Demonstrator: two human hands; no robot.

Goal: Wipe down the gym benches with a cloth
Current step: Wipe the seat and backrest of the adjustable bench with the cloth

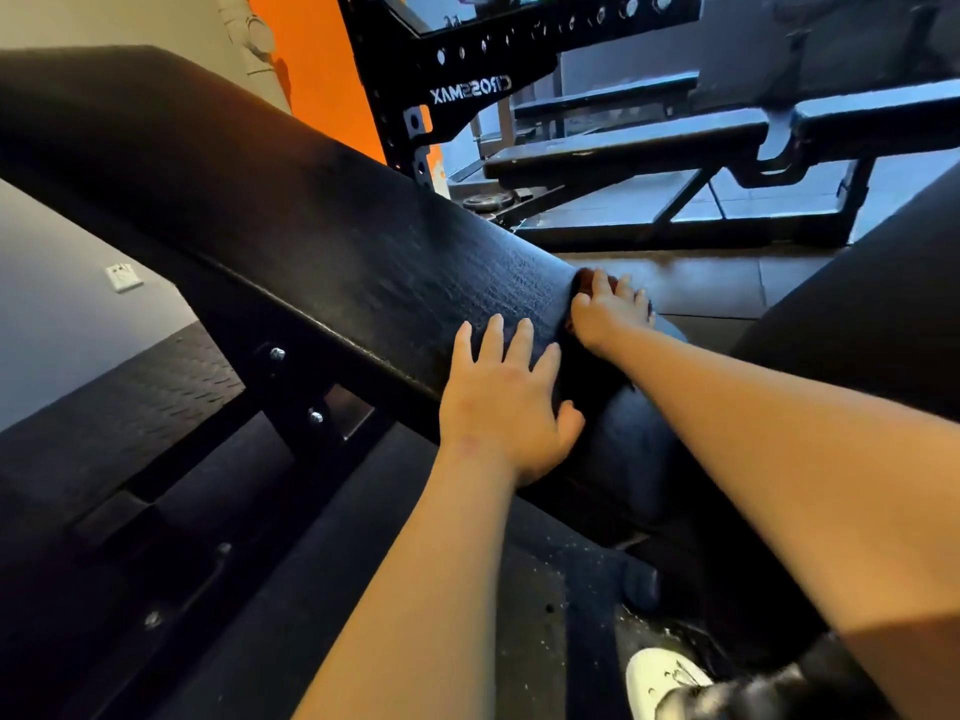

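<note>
Mid-wipe: left hand (506, 402) lies open on the black gym bench (311, 215), right hand (605, 317) presses a dark cloth (586, 283) flat-fingered at its edge — next, likely a sweep along its length.

Long bench pad (291, 215) free toward upper left, steel frame (296, 387) below (bolted), rack (467, 70) beyond.

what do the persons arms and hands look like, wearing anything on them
The left arm and right arm are bare, with no sleeve plainly in view. The left hand and right hand wear no gloves, and no ring, watch or wristband shows.
</note>
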